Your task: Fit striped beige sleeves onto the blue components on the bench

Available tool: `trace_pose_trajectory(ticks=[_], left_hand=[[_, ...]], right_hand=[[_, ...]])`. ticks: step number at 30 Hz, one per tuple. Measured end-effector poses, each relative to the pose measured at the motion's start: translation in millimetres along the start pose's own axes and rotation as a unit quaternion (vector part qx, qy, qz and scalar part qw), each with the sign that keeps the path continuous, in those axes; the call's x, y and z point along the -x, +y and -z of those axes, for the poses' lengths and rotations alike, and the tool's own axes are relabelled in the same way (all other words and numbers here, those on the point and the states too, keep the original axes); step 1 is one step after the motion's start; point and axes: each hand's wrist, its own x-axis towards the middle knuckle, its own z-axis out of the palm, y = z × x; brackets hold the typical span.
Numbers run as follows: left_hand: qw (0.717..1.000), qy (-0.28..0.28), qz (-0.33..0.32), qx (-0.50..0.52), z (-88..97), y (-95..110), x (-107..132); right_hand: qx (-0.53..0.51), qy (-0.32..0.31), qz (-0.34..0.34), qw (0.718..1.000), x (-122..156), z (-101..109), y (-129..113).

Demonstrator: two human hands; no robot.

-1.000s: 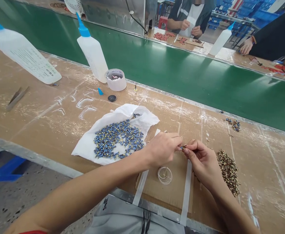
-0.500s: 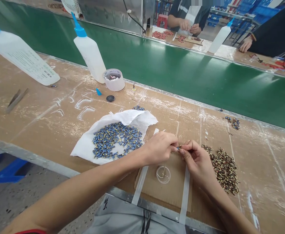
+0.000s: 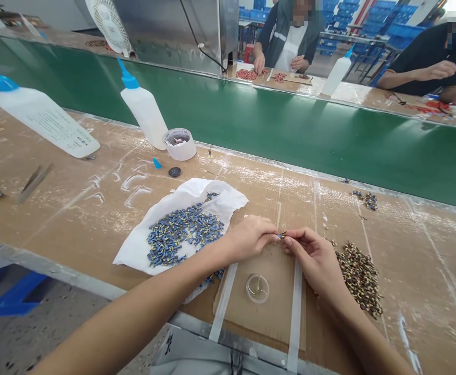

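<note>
My left hand (image 3: pixel 251 237) pinches a small blue part (image 3: pixel 281 236) between thumb and fingertips. Against its other end, my right hand (image 3: pixel 317 260) closes thumb and forefinger on what looks like a small dark piece; the fingertips partly hide it. Both hands meet above a taped cardboard pad (image 3: pixel 269 317). A small clear round dish (image 3: pixel 257 288) with a little liquid sits on that pad. Left of my hands, many small blue and yellow parts (image 3: pixel 173 234) lie on a white sheet (image 3: pixel 130 254). Beside my right hand is a heap of small dark brown and cream pieces (image 3: pixel 363 278).
Two white bottles with blue nozzles (image 3: pixel 144 114) (image 3: pixel 50 122) stand behind, near a tape roll (image 3: pixel 181 146). Tweezers (image 3: pixel 36 182) lie at left. Beyond a green belt (image 3: pixel 251 112), two people work at the opposite bench. A few blue parts (image 3: pixel 368 200) lie at right.
The view has tilted up slightly, so the far bench shows more. My hands stay together at the small parts. Across the belt, one person's hands have moved apart and the other's arm has lifted.
</note>
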Motion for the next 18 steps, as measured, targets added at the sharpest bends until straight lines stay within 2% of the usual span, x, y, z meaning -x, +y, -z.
trace_pose_trajectory(ticks=[9, 18], left_hand=[[1.0, -0.001, 0.004, -0.015, -1.5, -1.2, 1.3], [0.999, 0.0, 0.037, -0.035, -7.5, 0.1, 0.9]], right_hand=[[-0.014, -0.02, -0.003, 1.0, -1.8, -0.5, 2.1], [0.1, -0.018, 0.065, 0.993, -0.3, -5.1, 8.9]])
